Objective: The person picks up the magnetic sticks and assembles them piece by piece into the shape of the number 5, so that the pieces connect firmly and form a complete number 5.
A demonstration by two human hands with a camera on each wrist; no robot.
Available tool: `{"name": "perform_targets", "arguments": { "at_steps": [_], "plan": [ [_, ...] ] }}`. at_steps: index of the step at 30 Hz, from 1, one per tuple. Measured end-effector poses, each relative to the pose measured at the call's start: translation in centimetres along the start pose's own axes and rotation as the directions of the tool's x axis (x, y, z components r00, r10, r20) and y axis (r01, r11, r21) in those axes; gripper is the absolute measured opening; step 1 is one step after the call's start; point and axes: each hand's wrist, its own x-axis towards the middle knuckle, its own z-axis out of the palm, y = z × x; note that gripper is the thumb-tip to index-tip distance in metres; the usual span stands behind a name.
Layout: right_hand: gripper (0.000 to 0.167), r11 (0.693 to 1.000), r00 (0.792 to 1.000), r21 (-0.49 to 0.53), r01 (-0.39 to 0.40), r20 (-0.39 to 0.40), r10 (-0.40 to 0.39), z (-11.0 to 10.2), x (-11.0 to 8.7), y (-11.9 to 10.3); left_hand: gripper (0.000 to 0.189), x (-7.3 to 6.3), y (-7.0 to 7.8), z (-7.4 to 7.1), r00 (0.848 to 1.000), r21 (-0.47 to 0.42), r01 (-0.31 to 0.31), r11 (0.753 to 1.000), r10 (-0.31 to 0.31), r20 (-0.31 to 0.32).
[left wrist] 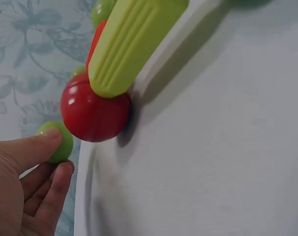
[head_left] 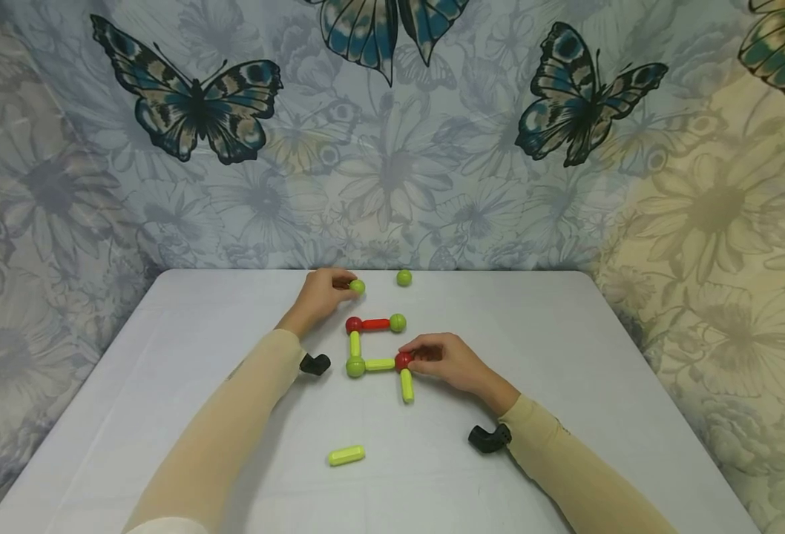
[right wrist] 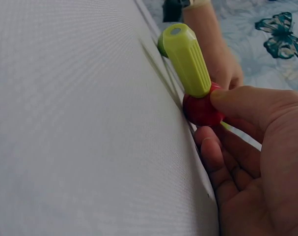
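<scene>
At the table's far edge my left hand (head_left: 324,293) pinches a green ball (left wrist: 65,142) between thumb and fingers. My right hand (head_left: 449,362) grips a red ball (right wrist: 203,109) with thumb and fingertips. That ball is a corner of a joined ball-and-stick shape lying on the table. From it one yellow-green stick (head_left: 406,386) points toward the near edge, a grey disc in its free end. Another stick (head_left: 380,365) runs left to a green ball (head_left: 355,366). From there a stick (head_left: 355,343) leads back to a second red ball (head_left: 354,325), joined by a red stick (head_left: 375,324) to a green ball (head_left: 398,322).
A loose green ball (head_left: 404,277) sits near the far edge, right of my left hand. One loose yellow-green stick (head_left: 346,455) lies nearer to me on the white table (head_left: 533,489). Behind the table hangs a butterfly-patterned cloth (head_left: 392,193). Black wrist devices (head_left: 489,438) hang beneath both sleeves.
</scene>
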Motion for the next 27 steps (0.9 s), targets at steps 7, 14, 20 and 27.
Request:
{"name": "perform_targets", "arguments": {
  "at_steps": [7, 14, 20, 27],
  "plan": [
    [0.025, 1.0, 1.0, 0.009, -0.02, -0.01, 0.02, 0.0, 0.0, 0.0, 0.035, -2.4, 0.9, -0.1, 0.998, -0.063, -0.04, 0.997, 0.043, 0.053],
    [0.025, 1.0, 1.0, 0.007, -0.01, -0.008, 0.01, -0.1, 0.0, -0.1, 0.033, -4.4, 2.4, 0.1, 0.99, -0.092, -0.076, 0.993, 0.086, 0.109],
    [0.025, 1.0, 1.0, 0.012, 0.01, 0.0, -0.01, -0.1, 0.0, 0.1, 0.034, -5.0, 2.3, 0.8, 0.986, -0.068, -0.096, 0.993, 0.104, 0.129],
    [0.027, 1.0, 1.0, 0.01, 0.02, 0.009, -0.02, 0.0, 0.0, 0.2, 0.035, -5.3, 1.8, 1.4, 0.991, -0.097, -0.081, 0.992, 0.09, 0.094]
  ]
}}
